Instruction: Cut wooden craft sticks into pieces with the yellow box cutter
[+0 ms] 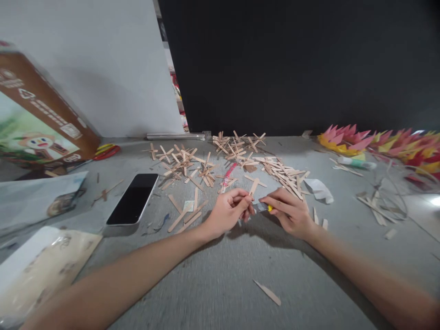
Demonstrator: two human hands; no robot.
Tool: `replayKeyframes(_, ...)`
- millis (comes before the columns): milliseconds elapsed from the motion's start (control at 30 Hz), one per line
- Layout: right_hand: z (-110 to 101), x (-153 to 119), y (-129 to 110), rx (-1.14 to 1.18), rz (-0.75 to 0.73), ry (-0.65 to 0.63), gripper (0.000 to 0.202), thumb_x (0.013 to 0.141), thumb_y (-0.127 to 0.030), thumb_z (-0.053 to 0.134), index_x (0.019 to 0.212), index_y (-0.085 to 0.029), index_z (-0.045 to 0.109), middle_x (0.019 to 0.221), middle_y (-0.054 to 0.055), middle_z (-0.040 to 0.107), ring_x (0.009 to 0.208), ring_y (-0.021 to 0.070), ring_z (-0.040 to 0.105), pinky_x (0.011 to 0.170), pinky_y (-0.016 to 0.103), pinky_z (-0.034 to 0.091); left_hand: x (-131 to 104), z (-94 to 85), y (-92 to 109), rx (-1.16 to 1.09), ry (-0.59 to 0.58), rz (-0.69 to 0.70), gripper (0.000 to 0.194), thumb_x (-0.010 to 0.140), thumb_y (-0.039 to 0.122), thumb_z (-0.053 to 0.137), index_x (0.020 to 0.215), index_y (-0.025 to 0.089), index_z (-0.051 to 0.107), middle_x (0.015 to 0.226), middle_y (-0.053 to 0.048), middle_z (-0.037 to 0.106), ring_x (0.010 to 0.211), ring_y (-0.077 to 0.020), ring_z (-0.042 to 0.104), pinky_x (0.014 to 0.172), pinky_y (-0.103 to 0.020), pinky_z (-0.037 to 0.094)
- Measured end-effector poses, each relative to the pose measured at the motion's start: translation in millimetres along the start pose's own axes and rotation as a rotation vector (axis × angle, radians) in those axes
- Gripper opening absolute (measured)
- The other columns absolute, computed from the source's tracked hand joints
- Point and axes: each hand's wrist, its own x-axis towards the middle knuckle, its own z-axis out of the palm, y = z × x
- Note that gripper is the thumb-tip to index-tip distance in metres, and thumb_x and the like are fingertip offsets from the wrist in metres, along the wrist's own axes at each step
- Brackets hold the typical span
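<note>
In the middle of the table, my left hand (232, 208) pinches a flat wooden craft stick (254, 185), its far end pointing up and away. Close beside it on the right, my right hand (288, 211) is closed on a small grey-and-yellow item (263, 206); my fingers cover much of it, so its kind is unclear. The item's grey end is very near the stick; whether they touch I cannot tell. Behind my hands lie a pile of loose craft sticks (280, 173) and crossed sticks joined into star shapes (184, 160). A red strip (229, 172) sits among them.
A phone (133, 199) lies left of my hands, with plastic packets (44, 270) and a brown box (44, 110) farther left. A pointed stick piece (267, 292) is near the front. White paper (319, 190), a glue stick (357, 163) and pink-yellow paper crowns (345, 140) are at right.
</note>
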Motion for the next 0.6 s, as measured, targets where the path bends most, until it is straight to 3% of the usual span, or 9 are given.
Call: replayKeyframes(600, 3.4, 0.8, 5.5, -0.022, 0.111, 0.019, 0.036, 0.108, -0.021, 0.054, 0.140, -0.029, 0.069, 0.114, 0.012, 0.072, 0.097, 0.0263, 0.068, 0.085, 0.042, 0.058, -3.7, 1.6, 0.2, -0.017, -0.040, -0.021, 0.037, 0.098, 0.053, 0.071, 0.099, 0.017, 0.061, 0.071, 0.000, 0.071, 0.046, -0.0074, 0.056, 0.047, -0.020, 0.042)
